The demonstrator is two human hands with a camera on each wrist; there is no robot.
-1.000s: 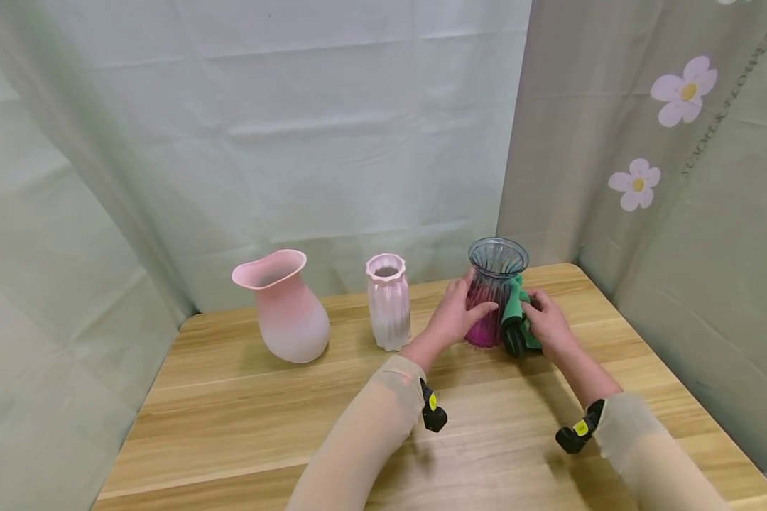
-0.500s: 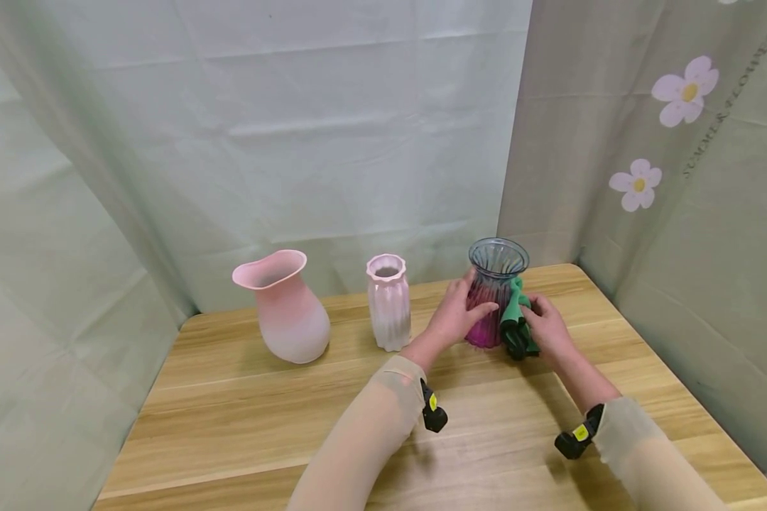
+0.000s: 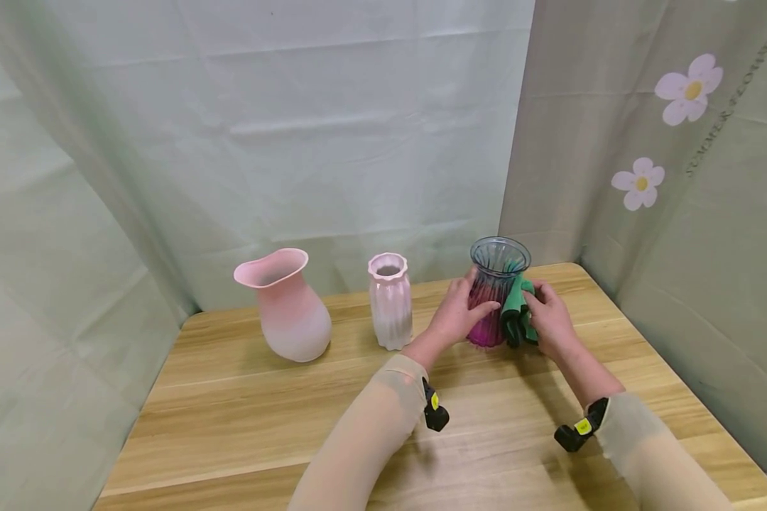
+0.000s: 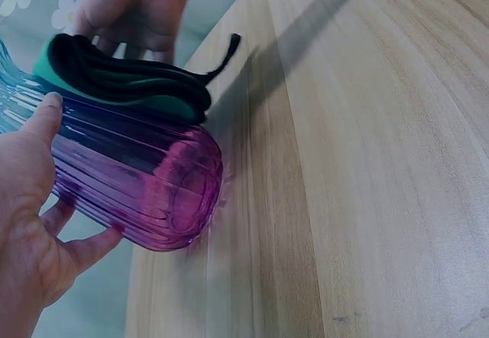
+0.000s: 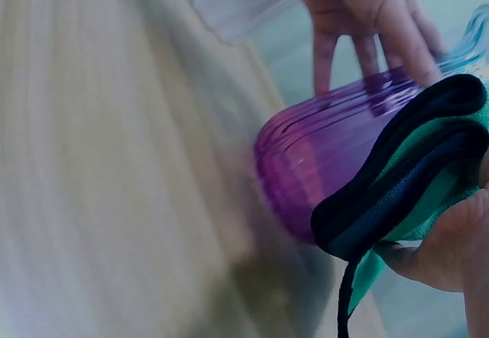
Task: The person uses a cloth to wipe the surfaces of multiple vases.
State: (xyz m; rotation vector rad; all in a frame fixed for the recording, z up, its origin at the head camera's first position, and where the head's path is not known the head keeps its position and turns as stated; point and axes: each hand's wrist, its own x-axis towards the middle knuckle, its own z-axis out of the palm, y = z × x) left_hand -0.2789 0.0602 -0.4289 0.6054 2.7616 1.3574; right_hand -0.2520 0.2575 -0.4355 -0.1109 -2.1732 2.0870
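Backdrop: I see pale green cloth sheets [image 3: 332, 142] hung behind and to both sides of the desk; the one on my right carries printed white flowers with yellow centres [image 3: 687, 89].

Desk: a light wooden desk with plank grain [image 3: 281, 426] carries everything; both sleeved forearms reach across it from the near edge.

Big vase: a wide-bellied matte pink vase with a flared, slanted lip [image 3: 284, 305] stands upright at the far left, well apart from my hands.

Glass vase: the ribbed glass vase, blue-grey at the rim and fading to purple at the base [image 3: 493, 291], stands upright on the desk near the far right corner, between my two hands. In the left wrist view its purple base [image 4: 164, 193] sits on the wood.

Small vase: a slim fluted pale pink ceramic vase [image 3: 390, 301] stands upright between the big vase and the glass one, just beside my left hand but not touching it.

Left hand: my left hand [image 3: 457, 312] wraps the left side of the glass vase, thumb across the front, fingers curled round the back; the right wrist view shows those fingers [image 5: 367, 24] through and behind the glass.

Right hand: my right hand [image 3: 550, 319] grips the cloth, fingers curled over it, pressing it onto the vase's right side.

Cloth: a folded green cloth with dark black edging [image 3: 516, 312] lies bunched against the glass wall [image 4: 122, 82]; a thin black loop [image 5: 348, 292] dangles from it.
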